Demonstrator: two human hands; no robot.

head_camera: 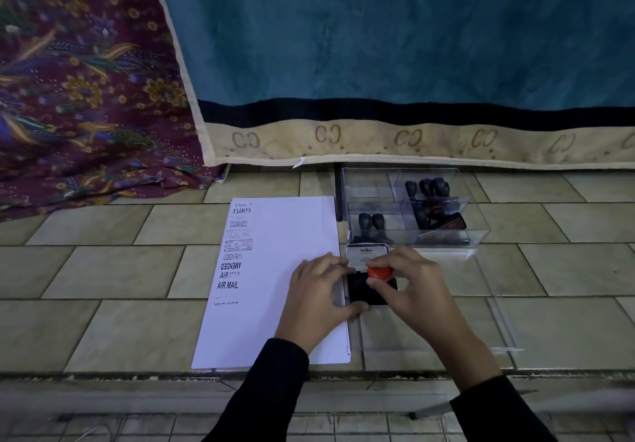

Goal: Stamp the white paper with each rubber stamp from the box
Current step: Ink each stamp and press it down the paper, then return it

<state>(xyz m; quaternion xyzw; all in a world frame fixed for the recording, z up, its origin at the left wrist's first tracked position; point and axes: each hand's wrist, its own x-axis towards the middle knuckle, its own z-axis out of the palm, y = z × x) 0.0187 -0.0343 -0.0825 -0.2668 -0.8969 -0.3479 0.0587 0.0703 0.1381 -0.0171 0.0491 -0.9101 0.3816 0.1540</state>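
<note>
Tiled floor (103,270), person seated at its near edge, looking down.

- Right hand (412,294) pinched the red-topped stamp (379,272) between thumb and fingertips, curled tight round the knob. The stamp stood on the black ink pad (359,292), face down as far as could be told.
- Left hand (319,290) lay across the right long edge of the white paper (285,232), fingers and thumb curled onto the pad's left rim, holding the case steady.
- The pad sat just beside the paper's right edge, its hinged lid (367,252) open toward the far side.
- The paper lay directly left of the gripped stamp, long axis running away from the person. A column of prints (235,263) ran along its left long edge; right of it the sheet was unmarked.
- Judgement: inking step, several stamps already used. The carry would go left, a short way, and the left hand sat on the shortest path; the bare strip beyond its knuckles looked freer.
- The clear box (367,185) stood just beyond the pad, black-handled stamps (427,187) in its compartments. A clear lid (481,304) lay right of the pad.
</note>
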